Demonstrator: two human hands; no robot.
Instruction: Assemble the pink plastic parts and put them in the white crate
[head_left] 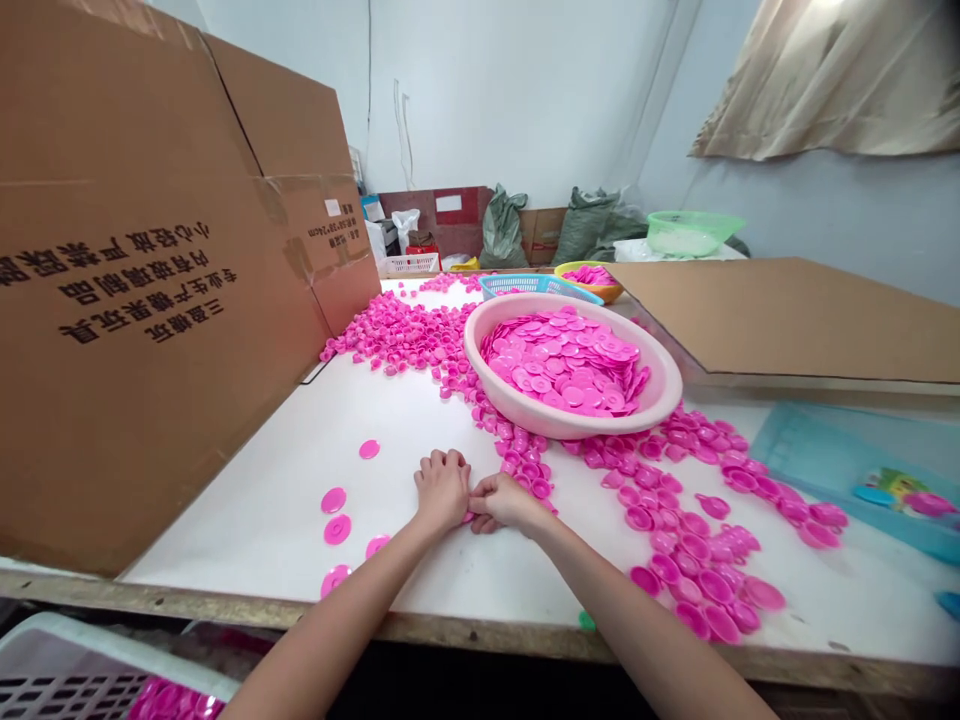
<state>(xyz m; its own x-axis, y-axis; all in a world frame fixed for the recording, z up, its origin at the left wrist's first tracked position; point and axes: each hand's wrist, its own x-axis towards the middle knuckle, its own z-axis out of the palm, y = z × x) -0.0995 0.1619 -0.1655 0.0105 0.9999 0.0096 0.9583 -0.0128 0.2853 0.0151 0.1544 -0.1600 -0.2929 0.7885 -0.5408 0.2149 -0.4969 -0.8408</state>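
My left hand (442,490) rests low over the white table with its fingers curled. Right against it, my right hand (506,502) is closed in a pinch. A sliver of a pink plastic piece (469,517) shows between the two hands; they hide most of it, so its shape is unclear. Loose pink discs (337,529) lie to the left of my hands. Small pink toy cups (529,468) spread just beyond my right hand, and more pink cups (697,570) lie in a heap to its right.
A pale pink basin (577,427) full of pink discs stands behind my hands. A large cardboard box (172,250) walls off the left; a cardboard sheet (802,315) lies at the right. Beyond are a blue basket (536,286) and a heap of small pink pieces (405,330).
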